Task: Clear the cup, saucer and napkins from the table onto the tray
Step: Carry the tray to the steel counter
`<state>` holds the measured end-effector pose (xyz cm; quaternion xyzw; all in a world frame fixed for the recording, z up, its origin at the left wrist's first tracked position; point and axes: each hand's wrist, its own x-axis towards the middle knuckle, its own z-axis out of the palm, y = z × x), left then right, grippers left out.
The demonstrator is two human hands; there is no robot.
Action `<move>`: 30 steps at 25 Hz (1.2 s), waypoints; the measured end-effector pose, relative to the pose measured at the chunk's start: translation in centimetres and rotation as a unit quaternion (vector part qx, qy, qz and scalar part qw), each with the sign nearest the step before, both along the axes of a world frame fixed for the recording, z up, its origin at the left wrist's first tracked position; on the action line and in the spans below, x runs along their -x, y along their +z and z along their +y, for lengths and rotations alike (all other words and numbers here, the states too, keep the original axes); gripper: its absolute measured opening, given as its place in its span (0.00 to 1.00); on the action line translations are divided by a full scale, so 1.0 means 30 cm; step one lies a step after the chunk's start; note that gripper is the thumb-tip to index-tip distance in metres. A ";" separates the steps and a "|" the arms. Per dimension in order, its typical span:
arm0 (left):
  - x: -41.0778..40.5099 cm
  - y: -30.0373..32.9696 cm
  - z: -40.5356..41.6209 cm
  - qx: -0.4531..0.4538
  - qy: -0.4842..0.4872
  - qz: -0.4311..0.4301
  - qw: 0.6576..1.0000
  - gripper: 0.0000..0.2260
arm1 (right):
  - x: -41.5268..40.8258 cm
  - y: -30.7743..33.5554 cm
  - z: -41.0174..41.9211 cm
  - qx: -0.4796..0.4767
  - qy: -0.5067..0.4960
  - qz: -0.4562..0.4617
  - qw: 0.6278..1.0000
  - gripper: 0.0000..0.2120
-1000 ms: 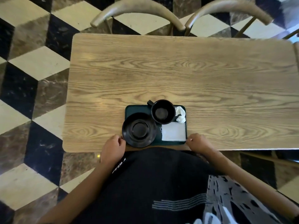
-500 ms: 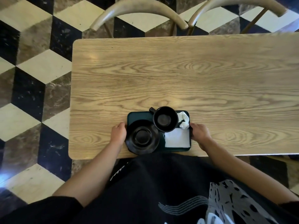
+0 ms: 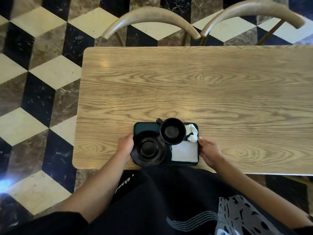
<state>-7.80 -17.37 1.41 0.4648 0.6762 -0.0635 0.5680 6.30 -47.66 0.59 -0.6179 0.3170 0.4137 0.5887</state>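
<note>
A dark green tray (image 3: 145,127) sits at the near edge of the wooden table (image 3: 194,85). On it stand a black saucer (image 3: 149,148) at the front left, a black cup (image 3: 172,130) behind it, a crumpled white napkin (image 3: 192,133) at the back right and a flat folded napkin (image 3: 184,151) at the front right. My left hand (image 3: 125,145) grips the tray's left edge beside the saucer. My right hand (image 3: 208,150) grips the tray's right edge.
Two wooden chairs (image 3: 150,19) (image 3: 252,12) stand tucked in along the table's far side. The floor (image 3: 39,82) is chequered marble to the left. My dark apron presses against the near table edge.
Both hands moved up from the table's near edge to the tray's two sides and closed on it. The view has shifted a little closer.
</note>
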 end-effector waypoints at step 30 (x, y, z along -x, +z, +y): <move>0.550 0.108 0.218 -0.040 0.200 -0.054 0.978 0.06 | 0.185 0.132 0.497 0.024 0.183 -0.109 0.977 0.09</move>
